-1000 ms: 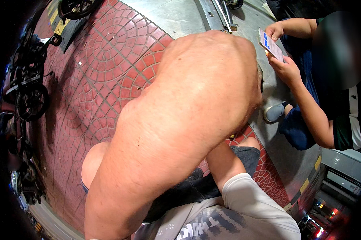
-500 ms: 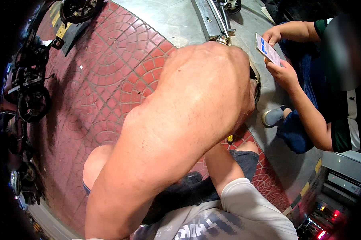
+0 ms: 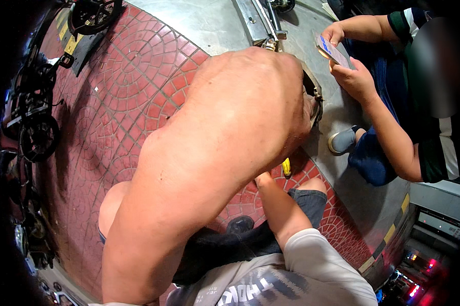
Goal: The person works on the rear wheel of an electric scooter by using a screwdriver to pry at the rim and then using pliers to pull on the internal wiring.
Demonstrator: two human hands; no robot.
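My left arm reaches across the middle, and the back of my left hand [image 3: 260,81] fills much of the centre. Its fingers curl down out of sight, so their grip is hidden. Just past its right edge shows a dark, curved metal part [image 3: 317,99], mostly covered by the hand. My right hand [image 3: 263,179] is nearly all behind my left arm; only its wrist end shows. Close to it, a yellow-and-black tool handle [image 3: 286,167] points down toward the red tiles.
A long steel beam [image 3: 250,23] runs away beyond my left hand. At the right, another person holds a phone [image 3: 334,52] in two hands, with a grey shoe [image 3: 343,140] near my work. Parked two-wheelers [image 3: 38,135] line the left over red paving [image 3: 123,102].
The scene has shifted slightly left in view. More of the yellow handle and my right forearm now shows below my left arm. The other person's phone is tilted differently.
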